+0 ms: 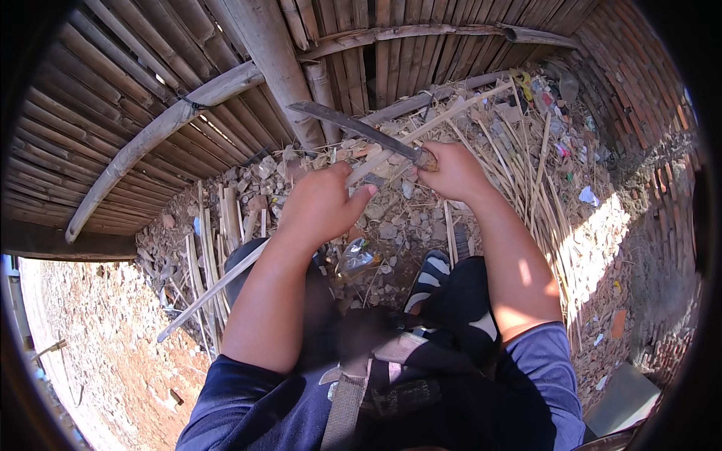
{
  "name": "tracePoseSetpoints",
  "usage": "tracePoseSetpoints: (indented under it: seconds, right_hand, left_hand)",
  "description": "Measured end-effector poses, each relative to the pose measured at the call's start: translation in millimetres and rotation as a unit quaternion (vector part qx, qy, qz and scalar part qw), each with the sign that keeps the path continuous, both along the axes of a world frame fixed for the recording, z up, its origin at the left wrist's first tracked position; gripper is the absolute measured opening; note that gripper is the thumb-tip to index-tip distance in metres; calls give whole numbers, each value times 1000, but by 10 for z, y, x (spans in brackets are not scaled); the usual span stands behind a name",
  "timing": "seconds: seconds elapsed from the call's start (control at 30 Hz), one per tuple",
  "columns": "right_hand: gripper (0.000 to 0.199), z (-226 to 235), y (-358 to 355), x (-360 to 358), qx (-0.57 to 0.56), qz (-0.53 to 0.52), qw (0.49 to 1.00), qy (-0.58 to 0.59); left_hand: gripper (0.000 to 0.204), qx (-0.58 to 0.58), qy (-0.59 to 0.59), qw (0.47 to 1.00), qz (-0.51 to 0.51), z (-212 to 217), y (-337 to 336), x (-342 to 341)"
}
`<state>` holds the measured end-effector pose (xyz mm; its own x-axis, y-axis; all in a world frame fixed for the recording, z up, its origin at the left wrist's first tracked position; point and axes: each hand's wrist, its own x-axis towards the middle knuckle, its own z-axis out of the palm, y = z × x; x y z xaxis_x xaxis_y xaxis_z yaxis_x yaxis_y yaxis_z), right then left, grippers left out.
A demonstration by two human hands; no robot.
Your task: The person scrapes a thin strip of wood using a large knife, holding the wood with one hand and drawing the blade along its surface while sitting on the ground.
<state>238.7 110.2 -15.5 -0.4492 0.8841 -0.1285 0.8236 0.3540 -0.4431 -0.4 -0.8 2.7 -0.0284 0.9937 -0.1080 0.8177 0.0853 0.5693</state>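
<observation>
A long knife like a machete (361, 129) is in my right hand (453, 173), closed round its short brown handle. The dark blade points to the upper left and lies across a long pale bamboo strip (454, 119); whether the edge touches it I cannot tell. My left hand (317, 204) is closed on that strip, thumb sticking out toward the right. From there the strip runs to the far right, and its other end (210, 293) comes out past my left forearm at the lower left. The left fingers are mostly hidden behind the hand.
Split bamboo strips (538, 195) lie piled at the right, and more bamboo pieces (207, 259) stand at the left. Ahead is a bamboo slat wall (150, 98) with a thick post (274, 68). Rubble, a clear plastic wrapper (356, 258) and a brick wall (639, 83) surround me.
</observation>
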Motion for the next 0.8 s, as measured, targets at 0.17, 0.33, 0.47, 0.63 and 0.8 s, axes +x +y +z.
tracePoseSetpoints:
  seconds: [0.17, 0.33, 0.47, 0.63, 0.8]
  right_hand:
    - [47, -52, 24, 35, 5, 17, 1000, -12]
    - [47, -15, 18, 13, -12, 9, 1000, -19]
    - [48, -40, 29, 13, -9, 9, 999, -36]
    - [49, -97, 53, 37, -15, 15, 999, -27]
    - [43, -193, 42, 70, 49, 35, 998, 16]
  left_hand:
    - [49, 7, 11, 1000, 0, -36, 2, -5]
    - [49, -2, 4, 1000, -3, 18, -2, 1]
    - [48, 8, 8, 1000, -8, -42, -5, -15]
    - [48, 11, 6, 1000, -11, -22, -9, 2]
    - [48, 16, 14, 1000, -14, -49, -12, -5]
